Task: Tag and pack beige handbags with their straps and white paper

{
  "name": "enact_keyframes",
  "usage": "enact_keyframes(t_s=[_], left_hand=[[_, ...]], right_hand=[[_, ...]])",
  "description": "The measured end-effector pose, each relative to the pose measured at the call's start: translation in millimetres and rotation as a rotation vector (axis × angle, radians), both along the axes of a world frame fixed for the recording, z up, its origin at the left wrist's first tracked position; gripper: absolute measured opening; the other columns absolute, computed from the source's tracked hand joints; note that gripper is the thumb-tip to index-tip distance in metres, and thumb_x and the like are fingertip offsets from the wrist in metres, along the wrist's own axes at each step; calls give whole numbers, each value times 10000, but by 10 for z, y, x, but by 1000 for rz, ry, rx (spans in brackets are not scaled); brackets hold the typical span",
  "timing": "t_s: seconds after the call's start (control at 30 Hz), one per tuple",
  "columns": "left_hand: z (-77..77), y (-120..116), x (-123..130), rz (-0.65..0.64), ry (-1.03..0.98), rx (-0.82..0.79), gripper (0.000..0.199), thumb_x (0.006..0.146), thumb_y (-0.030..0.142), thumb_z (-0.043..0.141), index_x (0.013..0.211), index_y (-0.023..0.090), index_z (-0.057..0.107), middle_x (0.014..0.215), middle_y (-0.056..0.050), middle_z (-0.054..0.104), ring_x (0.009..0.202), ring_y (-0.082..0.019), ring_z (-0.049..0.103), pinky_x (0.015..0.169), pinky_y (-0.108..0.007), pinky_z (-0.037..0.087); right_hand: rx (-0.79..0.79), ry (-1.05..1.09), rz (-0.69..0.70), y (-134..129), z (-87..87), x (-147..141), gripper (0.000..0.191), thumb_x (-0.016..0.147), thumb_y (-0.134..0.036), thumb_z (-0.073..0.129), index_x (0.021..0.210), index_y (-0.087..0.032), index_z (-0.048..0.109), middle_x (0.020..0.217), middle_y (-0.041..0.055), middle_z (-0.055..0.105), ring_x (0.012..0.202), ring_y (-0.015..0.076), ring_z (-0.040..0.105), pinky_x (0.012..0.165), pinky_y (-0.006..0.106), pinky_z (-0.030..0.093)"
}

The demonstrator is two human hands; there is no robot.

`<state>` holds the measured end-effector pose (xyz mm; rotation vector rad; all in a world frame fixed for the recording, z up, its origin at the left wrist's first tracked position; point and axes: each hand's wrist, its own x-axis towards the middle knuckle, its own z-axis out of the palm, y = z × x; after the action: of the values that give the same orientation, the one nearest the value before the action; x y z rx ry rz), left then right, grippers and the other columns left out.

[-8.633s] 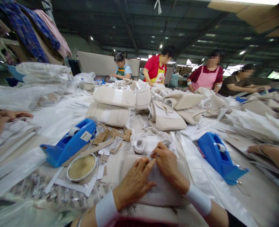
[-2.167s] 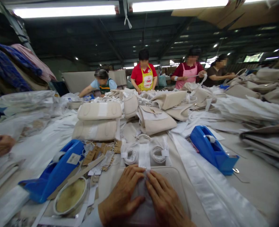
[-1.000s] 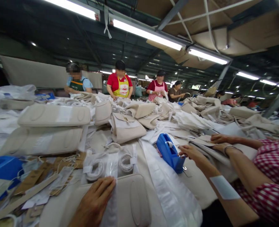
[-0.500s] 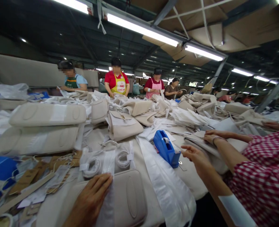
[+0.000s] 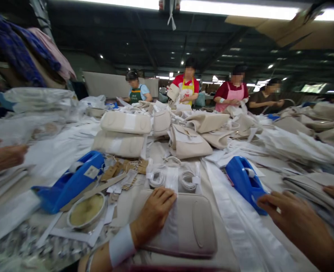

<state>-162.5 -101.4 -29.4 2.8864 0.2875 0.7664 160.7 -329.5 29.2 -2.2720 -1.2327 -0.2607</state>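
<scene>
A beige handbag (image 5: pixel 196 223) lies in front of me, a white wrapping strip (image 5: pixel 173 215) across its middle. Two wrapped coils of strap (image 5: pixel 188 181) sit just beyond it. My left hand (image 5: pixel 154 213) lies on the bag and strip, palm down with fingers stretched out. At right stands a blue tape dispenser (image 5: pixel 244 183) with a roll in it. My right hand (image 5: pixel 295 215) is at its near end, thumb and forefinger brought together and the other fingers curled. Whatever those fingertips hold is too blurred to see.
Another blue tape dispenser (image 5: pixel 70 181), a round tub (image 5: pixel 86 210) and brown tags (image 5: pixel 113 170) lie to the left. Stacked bags (image 5: pixel 125 122) stand behind. Co-workers' hands (image 5: pixel 5 155) reach in at both sides; several people stand across the table. Long white sheeting (image 5: pixel 240 226) runs at right.
My view has swung left. My right hand has come up to the dispenser's near end, its fingers closing. The left hand stays on the bag. A person opposite now holds up a bag.
</scene>
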Motion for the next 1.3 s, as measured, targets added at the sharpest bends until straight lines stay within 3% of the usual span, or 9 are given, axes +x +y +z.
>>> enact_keyframes(t_s=[0.1,0.2,0.3,0.4,0.77,1.0,1.07,1.17,1.3], left_hand=[[33,-22,-7,17,20,-28,433,904,89,505,1325,189,516,1256,-90,577,1181,-227,494,1091,-450,410],[54,-36,-20,35,8,-31,404,905,87,496,1292,192,542,1266,-99,556,1208,-231,476,1106,-464,392],[69,-32,-26,63,-38,-13,358,911,116,503,1248,204,583,1238,-107,554,1209,-238,483,1120,-499,361],[76,-20,-29,77,-88,9,338,913,145,521,1230,227,605,1226,-107,557,1208,-239,495,1129,-525,331],[56,-11,-41,128,-99,35,319,922,190,538,1216,277,626,1262,-59,587,1211,-260,467,1128,-557,272],[53,-2,-9,75,-53,38,339,940,176,495,1264,222,586,1166,-70,643,1175,-256,502,1100,-533,320],[50,1,0,60,-42,23,346,937,166,496,1269,214,580,1119,-68,649,1139,-248,519,1092,-519,342],[61,-7,7,53,-25,5,377,922,144,513,1287,222,565,1076,-59,644,1088,-229,539,1064,-490,389],[84,-30,-2,53,-45,5,405,913,126,519,1298,245,551,1088,-54,635,1075,-215,550,1065,-487,401]], right_hand=[[-200,-224,489,729,456,-572,191,793,-331,601,626,-284,682,692,56,647,779,246,524,734,390,310],[-411,-333,834,1506,697,-1043,199,818,-184,624,647,-252,699,711,25,673,844,208,540,770,358,284],[-566,-395,1025,2068,631,-1272,126,785,-160,673,719,-239,747,762,22,716,874,196,557,785,338,273],[-641,-390,1118,2351,444,-1345,150,770,-135,659,724,-234,762,720,10,724,796,165,574,802,327,268],[-617,-550,1103,2456,281,-1451,194,794,-143,556,730,-148,739,720,103,706,711,187,573,808,362,279],[-409,-661,1019,2374,75,-1458,157,828,-140,571,775,-147,718,765,96,699,914,263,567,993,445,252],[-381,-664,977,2411,-2,-1412,117,828,-227,636,810,-146,719,833,110,706,1004,292,542,1037,471,223],[-394,-581,897,2549,-65,-1314,269,728,-399,772,804,-147,715,869,117,707,1043,299,525,1036,448,258],[-230,-440,647,2665,32,-1190,186,760,-274,752,875,-152,671,957,113,678,1049,276,523,1014,414,293]])
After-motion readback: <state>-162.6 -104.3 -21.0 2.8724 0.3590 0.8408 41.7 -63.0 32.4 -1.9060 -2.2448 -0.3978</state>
